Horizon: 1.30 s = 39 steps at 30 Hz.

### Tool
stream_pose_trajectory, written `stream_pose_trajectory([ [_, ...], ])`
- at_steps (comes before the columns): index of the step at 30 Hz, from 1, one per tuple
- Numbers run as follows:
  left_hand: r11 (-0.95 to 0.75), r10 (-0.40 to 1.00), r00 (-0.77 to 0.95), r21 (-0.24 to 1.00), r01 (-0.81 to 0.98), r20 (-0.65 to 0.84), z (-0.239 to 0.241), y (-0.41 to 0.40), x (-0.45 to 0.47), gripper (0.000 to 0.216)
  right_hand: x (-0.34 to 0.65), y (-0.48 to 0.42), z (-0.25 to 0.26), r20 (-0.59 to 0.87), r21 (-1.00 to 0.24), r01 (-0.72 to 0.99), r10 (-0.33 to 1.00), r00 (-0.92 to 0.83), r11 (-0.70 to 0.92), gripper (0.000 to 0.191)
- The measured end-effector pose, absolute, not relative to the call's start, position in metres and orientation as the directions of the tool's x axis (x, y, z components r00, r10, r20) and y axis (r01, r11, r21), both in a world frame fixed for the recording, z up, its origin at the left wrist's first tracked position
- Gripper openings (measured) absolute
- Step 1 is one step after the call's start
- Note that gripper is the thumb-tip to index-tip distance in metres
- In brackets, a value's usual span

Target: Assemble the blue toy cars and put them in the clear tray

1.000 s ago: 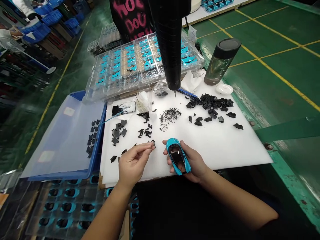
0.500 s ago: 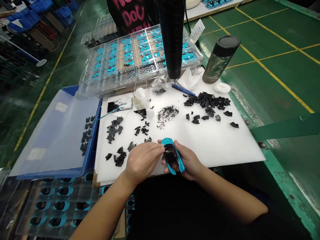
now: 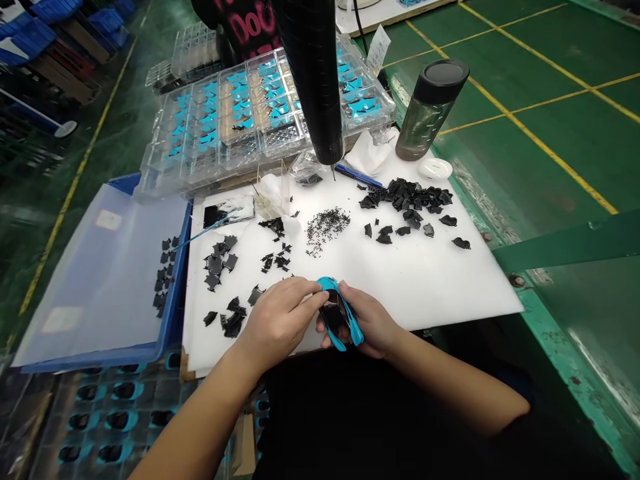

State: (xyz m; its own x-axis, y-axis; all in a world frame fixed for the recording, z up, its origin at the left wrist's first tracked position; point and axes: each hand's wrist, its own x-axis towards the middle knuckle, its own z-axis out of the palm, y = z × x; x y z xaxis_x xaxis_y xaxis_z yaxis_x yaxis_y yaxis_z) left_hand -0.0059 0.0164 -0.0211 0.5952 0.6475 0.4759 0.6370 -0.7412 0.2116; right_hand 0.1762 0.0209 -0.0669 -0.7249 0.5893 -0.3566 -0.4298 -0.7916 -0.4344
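Over the front edge of the table, my right hand (image 3: 373,321) is closed around a blue and black toy car body (image 3: 332,308), thumb along its side and fingers beneath. My left hand (image 3: 283,317) reaches in from the left, its thumb and fingers pressed together on the upper end of the car. Whether a small part sits between those fingertips is hidden. Beyond the hands lies a pile of tiny black screws (image 3: 326,227). Small black plastic parts (image 3: 219,263) are scattered on the left, and a heap of curved black parts (image 3: 413,195) lies at the right.
A black electric screwdriver (image 3: 320,100) hangs above the white tabletop (image 3: 400,280). Behind it stands a clear compartment tray (image 3: 200,177) with blue parts. A bottle (image 3: 433,110) is at the back right. On the left is a blue bin (image 3: 175,300) with a sheet over it.
The left fingers have come down onto the upper end of the car. The whole view has shifted slightly, and the hanging screwdriver appears tilted and farther left.
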Motion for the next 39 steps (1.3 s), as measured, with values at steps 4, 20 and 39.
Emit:
stream_pose_trajectory([
  [4, -0.728, 0.676, 0.601, 0.259, 0.635, 0.426, -0.02, 0.016, -0.009, 0.028, 0.177, 0.022, -0.067, -0.403, -0.416, -0.408, 0.568, -0.718, -0.812, 0.049],
  [20, -0.049, 0.869, 0.494, 0.993, 0.111, -0.013, -0.033, 0.021, -0.034, 0.071, 0.195, 0.028, -0.055, -0.358, -0.445, -0.195, 0.373, -0.856, -0.874, 0.054],
  [39, -0.137, 0.92, 0.391, 0.945, 0.296, 0.011, -0.029, 0.012, -0.039, 0.065, 0.2, 0.008, -0.034, 0.241, -0.793, 0.322, 0.752, -0.613, 0.517, 0.041],
])
